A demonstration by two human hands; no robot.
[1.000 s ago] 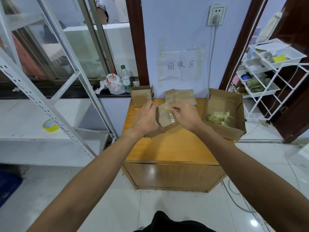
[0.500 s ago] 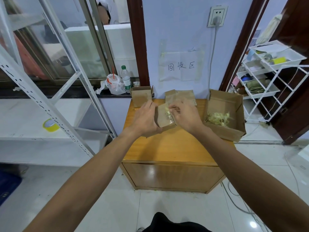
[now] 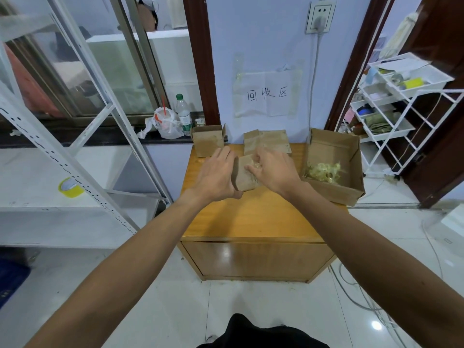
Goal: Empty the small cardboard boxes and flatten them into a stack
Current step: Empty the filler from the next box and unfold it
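left hand (image 3: pixel 216 175) clamped round small brown cardboard box (image 3: pixel 244 175) from the left, above yellow wooden cabinet (image 3: pixel 251 217). right hand (image 3: pixel 272 172) curled, pinching the box top. right: large open cardboard box (image 3: pixel 334 194) holds yellowish tape scraps (image 3: pixel 324 170).

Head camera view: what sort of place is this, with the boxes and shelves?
Probably a recycling corner in a storeroom or workshop. A paper sign on the wall reads 回收区, "recycling area". Cardboard boxes sit on the wooden cabinet, and white metal shelving stands alongside.
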